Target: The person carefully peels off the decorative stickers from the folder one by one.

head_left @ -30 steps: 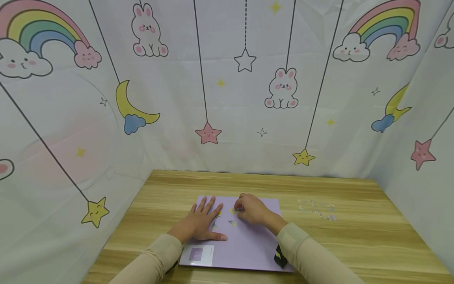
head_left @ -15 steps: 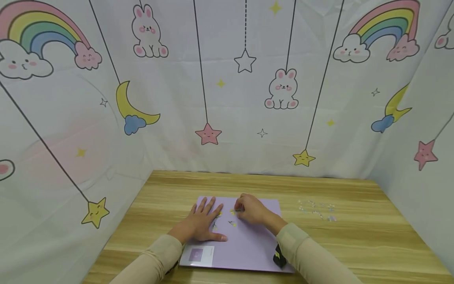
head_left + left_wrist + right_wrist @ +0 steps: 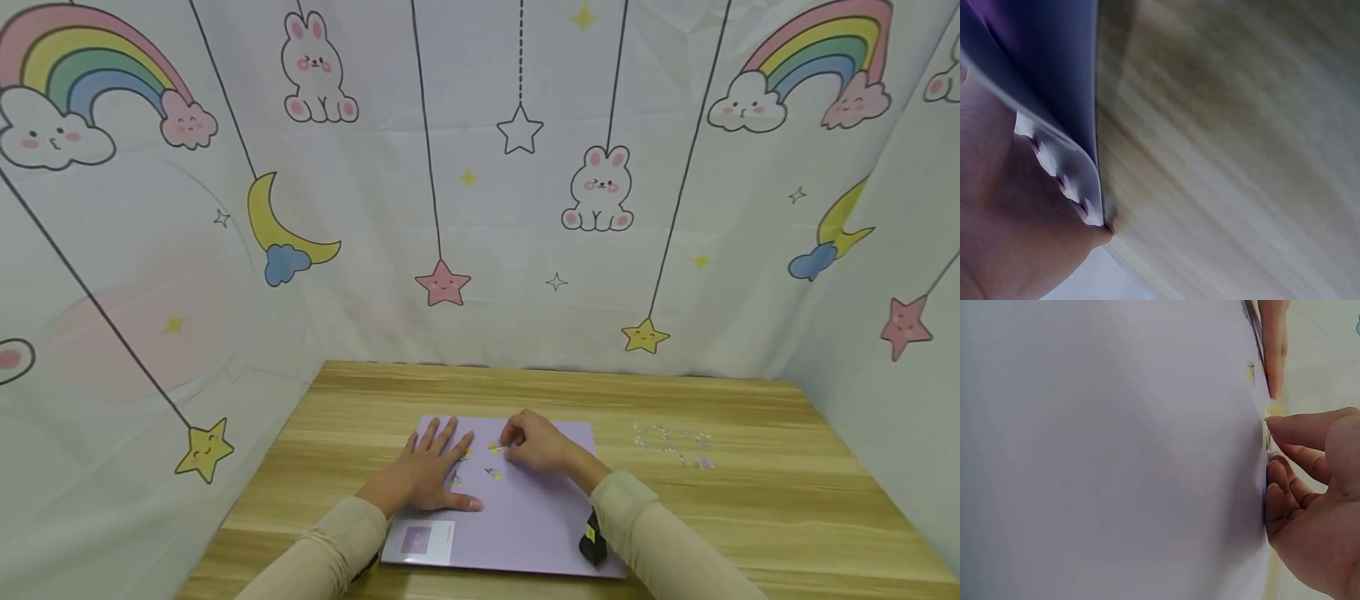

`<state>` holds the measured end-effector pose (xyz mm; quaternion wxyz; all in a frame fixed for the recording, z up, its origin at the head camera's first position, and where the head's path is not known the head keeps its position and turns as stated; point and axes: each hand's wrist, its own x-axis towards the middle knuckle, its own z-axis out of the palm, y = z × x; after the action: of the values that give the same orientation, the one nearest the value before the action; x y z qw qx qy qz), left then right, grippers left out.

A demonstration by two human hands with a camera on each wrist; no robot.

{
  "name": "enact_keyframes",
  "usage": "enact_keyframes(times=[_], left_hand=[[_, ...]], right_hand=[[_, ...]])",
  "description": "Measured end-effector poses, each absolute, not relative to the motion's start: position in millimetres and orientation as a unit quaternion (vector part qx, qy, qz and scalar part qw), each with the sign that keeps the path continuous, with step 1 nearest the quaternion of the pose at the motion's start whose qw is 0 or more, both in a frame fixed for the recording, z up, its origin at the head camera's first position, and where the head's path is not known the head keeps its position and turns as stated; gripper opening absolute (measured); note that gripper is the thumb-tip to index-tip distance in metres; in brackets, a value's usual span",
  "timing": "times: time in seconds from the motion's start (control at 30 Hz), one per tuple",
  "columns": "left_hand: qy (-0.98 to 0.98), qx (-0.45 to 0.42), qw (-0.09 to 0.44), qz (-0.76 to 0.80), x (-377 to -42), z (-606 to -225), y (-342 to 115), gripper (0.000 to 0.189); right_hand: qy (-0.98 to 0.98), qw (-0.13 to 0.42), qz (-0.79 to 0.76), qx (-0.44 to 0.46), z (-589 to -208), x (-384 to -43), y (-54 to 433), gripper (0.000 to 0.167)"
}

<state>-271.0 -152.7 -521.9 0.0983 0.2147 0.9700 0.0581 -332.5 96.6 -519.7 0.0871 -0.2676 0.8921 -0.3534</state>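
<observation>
A light purple board (image 3: 525, 525) lies on the table. My left hand (image 3: 431, 475) rests flat on its left half, fingers spread. In the left wrist view the left palm (image 3: 1029, 250) is beside the board's edge (image 3: 1054, 125). My right hand (image 3: 536, 442) is at the board's upper middle with curled fingers. Its thumb and fingertips pinch a small yellow flower piece (image 3: 497, 448) against the board, partly hidden by them. In the right wrist view the right hand (image 3: 1316, 481) touches the board surface. Another flower piece (image 3: 492, 473) lies just below; others (image 3: 456, 479) lie beside the left hand.
Several small pale, clear-looking pieces (image 3: 675, 442) are scattered on the wooden table (image 3: 765, 500) right of the board. A white label (image 3: 417, 542) is at the board's lower left corner. White printed curtains (image 3: 510, 317) stand behind and at both sides.
The right fingertips have shifted slightly at the yellow flower piece, and more of it shows now. The left hand stays in place. The whole head view has drifted a little.
</observation>
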Motion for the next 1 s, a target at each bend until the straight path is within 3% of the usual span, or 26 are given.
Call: enact_keyframes(times=[1.0], left_hand=[[0.969, 0.221, 0.100, 0.055, -265.5, -517.7, -155.0, 0.117]], right_hand=[[0.880, 0.115, -0.386, -0.250, -519.2, -332.2, 99.0, 0.010]])
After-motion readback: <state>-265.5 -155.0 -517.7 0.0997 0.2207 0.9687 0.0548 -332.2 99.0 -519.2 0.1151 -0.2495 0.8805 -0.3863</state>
